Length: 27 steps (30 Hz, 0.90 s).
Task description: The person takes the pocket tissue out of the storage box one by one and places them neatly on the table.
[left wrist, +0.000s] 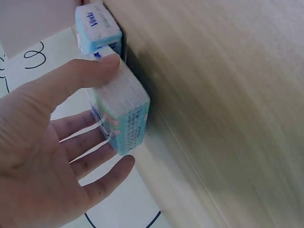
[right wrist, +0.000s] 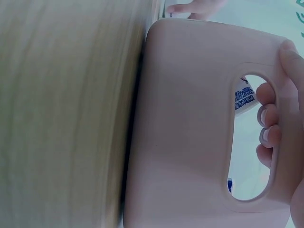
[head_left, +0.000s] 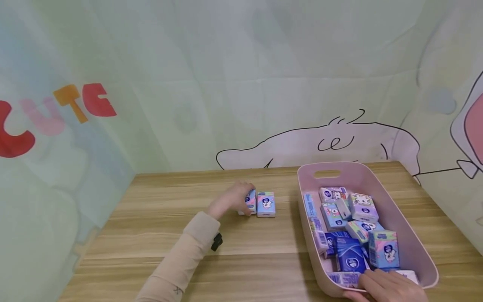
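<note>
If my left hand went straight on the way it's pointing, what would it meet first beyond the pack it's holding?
Probably the other tissue pack, just beside the held pack, though depth is unclear.

Your right hand [right wrist: 270,116] grips the handle end of the pink bin [right wrist: 185,123], four fingers [right wrist: 270,137] curled through its oval slot, where a blue-lettered packet [right wrist: 244,98] shows, the bin standing on the wood-grain table [right wrist: 61,114] and your left hand [right wrist: 203,7] beyond it at the top.

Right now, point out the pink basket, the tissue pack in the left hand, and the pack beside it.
Pink basket [right wrist: 185,123], right wrist view: outer end wall.
Held tissue pack [left wrist: 121,97], left wrist view: pale side.
Neighbouring tissue pack [head_left: 266,204], head view: printed face.
</note>
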Each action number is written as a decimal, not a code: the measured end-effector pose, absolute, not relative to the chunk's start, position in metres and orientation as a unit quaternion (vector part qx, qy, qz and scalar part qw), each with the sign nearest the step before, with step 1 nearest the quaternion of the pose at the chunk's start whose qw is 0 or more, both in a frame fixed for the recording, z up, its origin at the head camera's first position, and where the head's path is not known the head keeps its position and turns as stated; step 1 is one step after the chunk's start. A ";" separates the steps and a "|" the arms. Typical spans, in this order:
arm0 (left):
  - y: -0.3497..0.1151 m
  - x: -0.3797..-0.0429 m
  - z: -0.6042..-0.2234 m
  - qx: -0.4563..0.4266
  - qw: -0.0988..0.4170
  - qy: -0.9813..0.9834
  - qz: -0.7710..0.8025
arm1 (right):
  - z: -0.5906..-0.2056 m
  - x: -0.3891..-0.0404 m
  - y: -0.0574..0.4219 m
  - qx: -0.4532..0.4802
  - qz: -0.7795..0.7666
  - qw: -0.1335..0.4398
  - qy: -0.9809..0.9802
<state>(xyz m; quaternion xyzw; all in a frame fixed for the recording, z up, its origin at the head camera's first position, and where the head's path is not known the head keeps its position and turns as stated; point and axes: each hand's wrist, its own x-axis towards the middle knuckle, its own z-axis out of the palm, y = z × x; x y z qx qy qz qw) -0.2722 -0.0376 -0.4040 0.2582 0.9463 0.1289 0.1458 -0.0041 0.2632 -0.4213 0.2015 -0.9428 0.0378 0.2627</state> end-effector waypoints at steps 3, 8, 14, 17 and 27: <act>-0.038 -0.271 -0.407 0.258 0.146 0.946 0.130 | -0.422 -0.004 0.263 0.202 0.037 0.265 -0.942; -0.037 -0.270 -0.410 0.260 0.144 0.946 0.127 | -0.422 -0.003 0.262 0.189 0.034 0.260 -0.946; -0.036 -0.271 -0.413 0.263 0.143 0.947 0.121 | -0.421 -0.003 0.262 0.184 0.033 0.260 -0.947; -0.035 -0.271 -0.414 0.260 0.144 0.947 0.122 | -0.420 -0.003 0.261 0.182 0.031 0.256 -0.949; -0.036 -0.270 -0.416 0.252 0.153 0.949 0.116 | -0.420 -0.002 0.259 0.174 0.032 0.243 -0.954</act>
